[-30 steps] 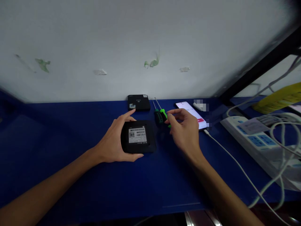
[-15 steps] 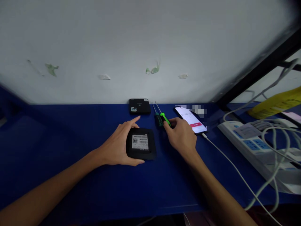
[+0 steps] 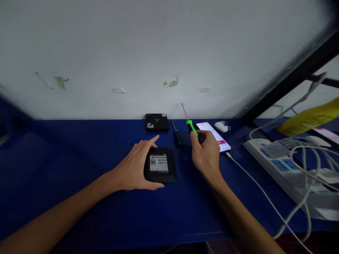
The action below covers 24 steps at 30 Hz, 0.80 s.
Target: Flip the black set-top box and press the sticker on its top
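My left hand grips a flat black set-top box by its left side, thumb at the near edge and fingers at the far edge. The box lies label side up on the blue tabletop. Between the thumb and fingers of my right hand is a bright green and black screwdriver, raised with its tip pointing away toward the wall. A dark green screwdriver lies on the table to the left of that hand. Behind the labelled box sits a second black box near the wall.
A lit phone with a white charging cable lies beside my right hand, and a white rounded object is behind it. At the right stand a power strip with tangled cables and a yellow item. The wall bounds the back.
My right hand has lifted the bright green screwdriver off the table and moved it slightly right, away from the dark green one. My left hand keeps its hold on the box.
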Motion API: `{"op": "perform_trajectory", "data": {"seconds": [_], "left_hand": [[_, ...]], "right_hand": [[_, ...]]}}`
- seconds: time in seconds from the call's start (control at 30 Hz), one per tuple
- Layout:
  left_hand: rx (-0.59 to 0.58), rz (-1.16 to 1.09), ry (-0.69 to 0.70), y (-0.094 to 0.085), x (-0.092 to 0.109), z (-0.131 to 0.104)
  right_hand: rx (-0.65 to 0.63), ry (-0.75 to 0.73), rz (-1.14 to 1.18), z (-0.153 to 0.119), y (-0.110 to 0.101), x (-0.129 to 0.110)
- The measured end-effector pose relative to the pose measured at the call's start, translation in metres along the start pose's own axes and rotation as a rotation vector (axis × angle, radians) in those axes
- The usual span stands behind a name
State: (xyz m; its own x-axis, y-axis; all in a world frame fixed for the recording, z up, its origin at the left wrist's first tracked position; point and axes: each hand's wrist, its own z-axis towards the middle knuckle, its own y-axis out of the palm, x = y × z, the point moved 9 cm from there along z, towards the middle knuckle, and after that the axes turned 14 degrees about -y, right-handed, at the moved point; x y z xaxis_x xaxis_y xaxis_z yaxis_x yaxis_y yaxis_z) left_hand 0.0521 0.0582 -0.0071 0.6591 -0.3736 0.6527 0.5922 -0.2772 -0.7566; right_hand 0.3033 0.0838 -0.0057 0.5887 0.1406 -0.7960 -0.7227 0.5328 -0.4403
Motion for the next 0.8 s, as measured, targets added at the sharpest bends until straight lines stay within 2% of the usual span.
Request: {"op": "perform_trajectory", "data": {"seconds": [0.1,0.27,0.37,0.43,0.5,0.57,0.63,0.7,0.73,0.8], "left_hand": [[0.003,0.002,0.004,0.001,0.0,-0.001],[0.032,-0.056,0.031,-0.002,0.002,-0.004],[0.111,-0.127,-0.001,-0.01,-0.002,-0.006],[0.195,-0.135,-0.005,-0.019,-0.003,-0.006],[0.314,-0.127,0.032,-0.034,0.001,-0.007],[0.478,-0.148,0.103,-0.057,0.009,-0.011],[0.642,-0.211,0.177,-0.083,0.02,-0.021],[0.821,-0.307,0.393,-0.11,0.04,-0.045],[0.884,-0.362,0.442,-0.122,0.044,-0.056],[0.83,-0.416,0.36,-0.137,0.046,-0.06]], "right_hand": [[0.031,0.048,0.31,0.001,0.007,0.0],[-0.003,0.191,0.772,0.005,0.02,-0.005],[0.001,0.244,0.944,0.008,0.019,-0.006],[0.047,0.254,1.055,0.008,0.016,-0.006],[0.128,0.253,1.124,0.008,0.011,-0.006],[0.176,0.268,1.13,0.007,0.009,-0.011],[0.132,0.304,1.136,0.005,0.01,-0.028],[0.045,0.278,1.16,0.004,0.002,-0.055],[-0.017,0.237,1.153,0.003,-0.007,-0.07],[-0.071,0.123,1.004,-0.002,-0.038,-0.084]]}}
